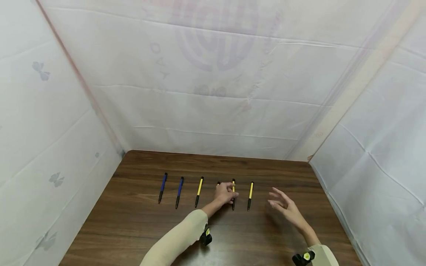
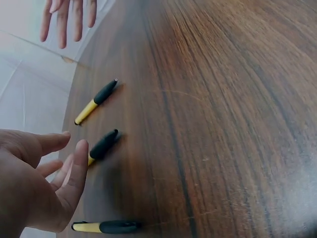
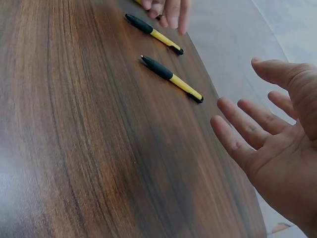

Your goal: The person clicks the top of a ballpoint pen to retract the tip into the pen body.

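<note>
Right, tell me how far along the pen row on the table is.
Done: two blue pens and a yellow pen lie parallel on the left of the table, and another yellow pen on the right. In hand: the left hand is over the two middle yellow pens, fingers at them. The right hand hovers open, holding nothing. Left: settling those middle pens.

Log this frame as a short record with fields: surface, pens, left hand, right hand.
surface: dark wooden table, white sheeting around it
pens: six in a row; two blue pens at the left end, four yellow pens to their right
left hand: left hand rests over the row, fingers on a yellow pen, partly covering another
right hand: right hand hovers open above the table, right of the last yellow pen, holding nothing
</note>
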